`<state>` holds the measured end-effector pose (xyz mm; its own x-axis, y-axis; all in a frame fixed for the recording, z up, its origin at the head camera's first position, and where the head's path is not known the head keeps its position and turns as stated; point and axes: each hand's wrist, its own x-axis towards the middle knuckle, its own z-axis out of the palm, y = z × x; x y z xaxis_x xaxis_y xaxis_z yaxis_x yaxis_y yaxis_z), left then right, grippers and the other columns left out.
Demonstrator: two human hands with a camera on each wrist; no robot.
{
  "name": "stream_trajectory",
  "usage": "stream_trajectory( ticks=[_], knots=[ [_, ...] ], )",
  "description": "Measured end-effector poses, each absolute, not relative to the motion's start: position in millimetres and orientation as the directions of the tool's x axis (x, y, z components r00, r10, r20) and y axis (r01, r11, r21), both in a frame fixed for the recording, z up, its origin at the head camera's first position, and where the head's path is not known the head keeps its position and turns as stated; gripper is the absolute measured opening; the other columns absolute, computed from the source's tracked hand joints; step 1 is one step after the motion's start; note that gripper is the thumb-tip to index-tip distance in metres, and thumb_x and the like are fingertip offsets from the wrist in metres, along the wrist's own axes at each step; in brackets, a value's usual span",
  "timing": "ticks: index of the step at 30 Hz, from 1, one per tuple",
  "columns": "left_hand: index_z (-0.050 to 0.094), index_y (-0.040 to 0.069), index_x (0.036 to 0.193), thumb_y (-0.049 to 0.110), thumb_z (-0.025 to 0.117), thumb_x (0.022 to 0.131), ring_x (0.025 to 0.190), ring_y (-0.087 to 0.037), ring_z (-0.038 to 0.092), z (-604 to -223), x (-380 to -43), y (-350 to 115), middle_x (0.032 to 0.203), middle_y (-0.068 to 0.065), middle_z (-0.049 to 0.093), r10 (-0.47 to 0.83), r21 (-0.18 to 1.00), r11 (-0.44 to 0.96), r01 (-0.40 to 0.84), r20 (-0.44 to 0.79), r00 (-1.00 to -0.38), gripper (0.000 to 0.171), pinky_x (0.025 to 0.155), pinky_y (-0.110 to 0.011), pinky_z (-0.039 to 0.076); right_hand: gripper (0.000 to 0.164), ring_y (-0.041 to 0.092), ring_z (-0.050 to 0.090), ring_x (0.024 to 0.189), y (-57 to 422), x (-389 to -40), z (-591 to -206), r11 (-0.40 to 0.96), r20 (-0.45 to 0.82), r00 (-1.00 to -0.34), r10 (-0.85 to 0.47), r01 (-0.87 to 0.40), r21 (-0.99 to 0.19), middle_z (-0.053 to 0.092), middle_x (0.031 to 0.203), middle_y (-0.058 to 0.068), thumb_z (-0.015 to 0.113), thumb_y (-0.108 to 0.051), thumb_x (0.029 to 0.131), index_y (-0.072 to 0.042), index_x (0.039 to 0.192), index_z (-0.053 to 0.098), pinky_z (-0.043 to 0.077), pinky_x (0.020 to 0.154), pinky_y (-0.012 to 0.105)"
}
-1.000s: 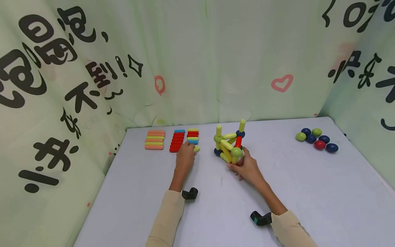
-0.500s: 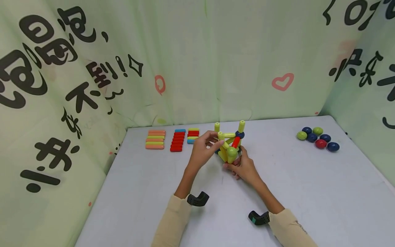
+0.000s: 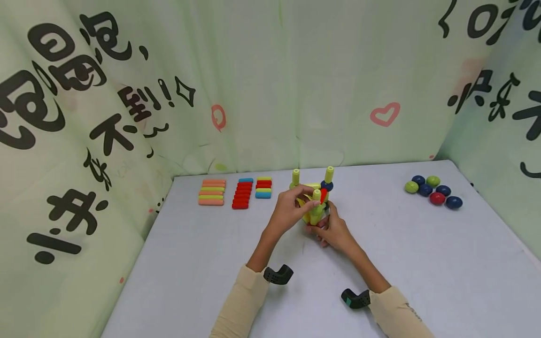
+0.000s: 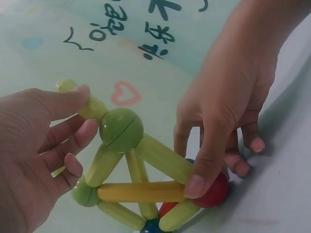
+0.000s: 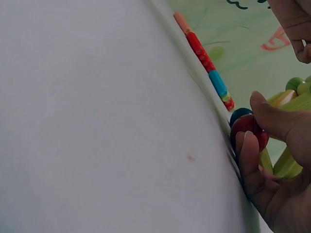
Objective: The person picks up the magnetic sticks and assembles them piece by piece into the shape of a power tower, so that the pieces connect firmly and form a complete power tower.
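While pinching yellow-green plastic rod [image 4: 95, 108] in left hand [image 3: 289, 211], red ball [image 4: 217, 194] at four o'clock in right hand [image 3: 335, 230], expect light, stiff multicoloured rod-and-ball frame [image 4: 138, 192]; grip balls [image 4: 121, 129].

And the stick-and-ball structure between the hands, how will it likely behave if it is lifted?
The structure will probably feel stiff, because its rods and balls form closed triangles. Lifted only by the yellow-green rod the left hand pinches, it might detach there, since that rod meets just one green ball. That ball looks glossy, so may be slippery.
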<state>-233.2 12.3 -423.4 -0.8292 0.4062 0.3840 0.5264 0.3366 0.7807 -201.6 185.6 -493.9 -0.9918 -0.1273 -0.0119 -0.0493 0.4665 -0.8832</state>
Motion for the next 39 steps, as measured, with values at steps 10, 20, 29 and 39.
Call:
stream_trajectory(
  ticks=[10, 20, 29, 39],
  knots=[
    [0.066, 0.012, 0.113, 0.030, 0.070, 0.090, 0.091, -0.012, 0.064, -430, -233, 3, 0.106, -0.003, 0.070, 0.346, 0.829, 0.304, 0.468, 0.362, -0.866, 0.029, 0.074, -0.022, 0.053, 0.088, 0.020, 0.064, 0.076, 228, -207, -478, 0.524, -0.124, -0.962, -0.245, -0.023, -0.851, 0.061, 0.105, 0.020, 0.073, -0.022, 0.088, 0.000, 0.152, 0.017, 0.058, 0.065, 0.032],
    [0.057, 0.011, 0.114, 0.038, 0.073, 0.087, 0.102, -0.028, 0.054, -449, -243, -7, 0.108, -0.011, 0.055, 0.067, 0.860, 0.363, 0.358, 0.359, -0.931, 0.042, 0.075, -0.031, 0.050, 0.032, 0.010, 0.064, 0.077, 332, -234, -478, 0.705, 0.349, -0.872, 0.344, -0.006, -0.709, 0.063, 0.108, 0.026, 0.059, -0.009, 0.094, 0.006, 0.122, 0.061, 0.051, 0.074, 0.022],
    [0.011, 0.023, 0.156, 0.053, 0.078, 0.076, 0.147, -0.028, 0.022, -462, -242, 7, 0.160, -0.009, 0.017, 0.262, 0.873, 0.407, 0.268, 0.169, -0.950, 0.108, 0.112, -0.059, 0.032, 0.041, 0.053, 0.039, 0.128, 383, -264, -479, 0.768, 0.225, -0.872, 0.435, 0.229, -0.598, 0.041, 0.135, 0.038, 0.049, -0.008, 0.098, 0.011, 0.135, 0.049, 0.034, 0.105, 0.063],
    [0.001, 0.022, 0.157, 0.046, 0.081, 0.075, 0.145, -0.024, 0.027, -469, -241, 17, 0.160, -0.009, 0.017, 0.270, 0.910, 0.352, 0.220, 0.127, -0.954, 0.117, 0.116, -0.053, 0.029, 0.045, 0.042, 0.054, 0.100, 362, -261, -480, 0.803, 0.131, -0.962, 0.239, 0.120, -0.583, 0.055, 0.120, 0.035, 0.060, -0.020, 0.097, 0.013, 0.126, 0.053, 0.046, 0.079, 0.052]
  ],
)
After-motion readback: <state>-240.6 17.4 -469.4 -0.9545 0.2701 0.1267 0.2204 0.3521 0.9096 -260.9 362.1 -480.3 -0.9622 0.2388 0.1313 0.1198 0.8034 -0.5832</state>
